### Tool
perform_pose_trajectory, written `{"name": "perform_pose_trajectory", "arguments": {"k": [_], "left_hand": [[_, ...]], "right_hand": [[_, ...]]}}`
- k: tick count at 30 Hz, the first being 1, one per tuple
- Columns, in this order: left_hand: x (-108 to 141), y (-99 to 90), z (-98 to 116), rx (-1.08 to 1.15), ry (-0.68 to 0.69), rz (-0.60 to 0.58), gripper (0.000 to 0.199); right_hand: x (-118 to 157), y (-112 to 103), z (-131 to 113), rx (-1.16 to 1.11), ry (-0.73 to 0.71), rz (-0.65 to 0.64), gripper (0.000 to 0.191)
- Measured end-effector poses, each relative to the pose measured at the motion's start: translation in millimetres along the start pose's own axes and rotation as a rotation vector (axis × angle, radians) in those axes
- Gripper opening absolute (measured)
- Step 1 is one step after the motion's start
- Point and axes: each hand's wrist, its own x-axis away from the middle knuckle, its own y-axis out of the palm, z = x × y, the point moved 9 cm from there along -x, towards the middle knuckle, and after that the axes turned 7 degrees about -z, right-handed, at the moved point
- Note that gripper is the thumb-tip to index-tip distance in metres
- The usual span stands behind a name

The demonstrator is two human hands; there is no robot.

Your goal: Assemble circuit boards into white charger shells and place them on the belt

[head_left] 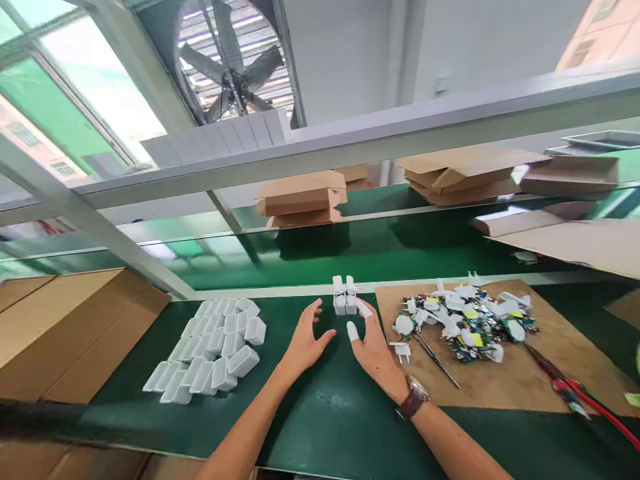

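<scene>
Right hand beside white casings, contact unclear, heaped parts indistinct

Includes a dark-bladed fan high up (with slats behind), stacked cardboard boxes farther back, and a brown carton at left.

Pale wall, large fan, bright window at left, green workbench, light beam
</scene>
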Motion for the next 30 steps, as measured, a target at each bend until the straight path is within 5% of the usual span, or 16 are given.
{"name": "perform_pose_trajectory", "arguments": {"k": [5,9,14,19,23,27,30], "left_hand": [[66.5,-103.2,-21.9,-0.458,0.0,0.231,0.031],[112.1,-143.7,-42.6,-0.756,-0.052,0.234,0.025],[109.3,-117.5,-42.8,-0.621,0.055,0.121,0.028],[60.0,-63.4,-17.6,-0.28,0.147,0.009,0.024],[26.4,-32.2,-7.2,-0.167,0.18,-0.056,0.022],[11.0,-13.6,-4.8,-0.093,0.182,-0.034,0.015],[12.6,-10.6,-3.6,-0.031,0.173,0.078,0.014]], "right_hand": [[11.7,3.9,-17.0,0.028,-0.117,-0.007,0.051],[15.7,7.2,-37.0,0.11,-0.266,-0.012,0.053],[6.6,-1.3,-45.6,0.173,-0.309,-0.054,0.051],[0.2,-41.4,-38.0,0.36,-0.283,-0.149,0.039],[21.1,-66.7,-13.2,0.588,-0.275,-0.266,0.036],[41.0,-71.5,14.2,0.804,-0.232,-0.352,0.024],[37.3,-71.4,12.1,0.755,-0.147,-0.312,0.023]]}}
